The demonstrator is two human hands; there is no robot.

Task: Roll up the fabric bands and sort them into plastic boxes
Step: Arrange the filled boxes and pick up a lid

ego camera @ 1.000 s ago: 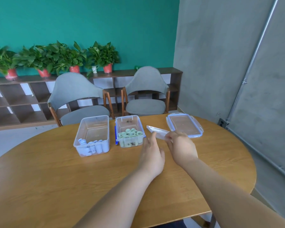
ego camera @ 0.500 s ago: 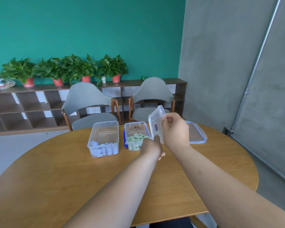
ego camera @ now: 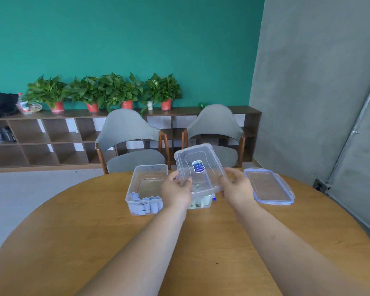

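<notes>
Both hands hold a clear plastic lid (ego camera: 201, 167) with a blue sticker, tilted above the box of green rolled bands (ego camera: 201, 201). My left hand (ego camera: 175, 194) grips the lid's near left edge and my right hand (ego camera: 236, 189) holds its right edge. The lid and my hands hide most of that box. To its left stands an open clear box (ego camera: 146, 189) with several pale blue rolled bands (ego camera: 145, 205) at its near end.
A second lid with a blue rim (ego camera: 268, 189) lies flat on the round wooden table (ego camera: 115, 242), right of my hands. Two grey chairs (ego camera: 130, 146) stand behind the table. A low shelf with potted plants (ego camera: 107, 92) runs along the green wall.
The lid went from my right hand alone, held upright, to both hands, now lying flatter over the green-band box. The view shifted up and closer.
</notes>
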